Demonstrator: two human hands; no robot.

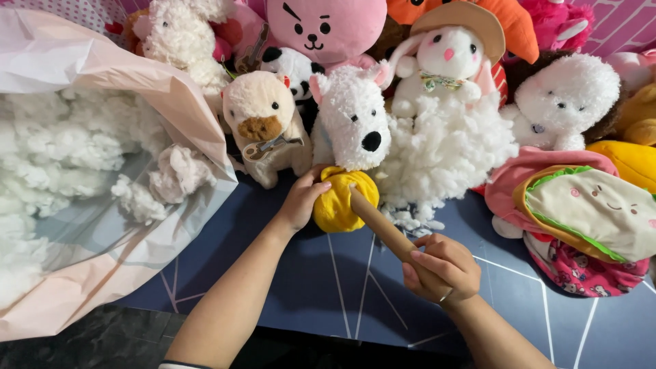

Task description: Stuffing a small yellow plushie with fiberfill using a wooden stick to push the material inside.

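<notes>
The left hand [301,199] grips a small yellow plush fabric shell [344,198], its fingers [320,186] wrapped over the top and clamped on the cloth. The shell sits on the dark blue bench [342,287] with thin white lines, near the middle of the bench's far side, touching the row of toys behind it. The right hand [441,266] is closed around the near end of a plain tan wooden stick [383,225], fingers clamped on it; the stick slants up and away so that its far tip presses into the yellow shell.

Just behind the shell stands a fluffy white plush dog with a black nose [352,119], and beside that, toward the left edge, a beige plush capybara with a brown snout [265,123]. To the right of the shell a loose heap of white fibre stuffing [444,154] rests on the bench, in front of a white plush rabbit wearing a tan hat [447,58]. A large pale pink plastic bag [82,75] full of the same white stuffing lies open at the left edge. At the right edge lies a flat plush toy shaped like a taco with a face, green frill and pink patterned underside [588,215]. More soft toys crowd the far edge.
</notes>
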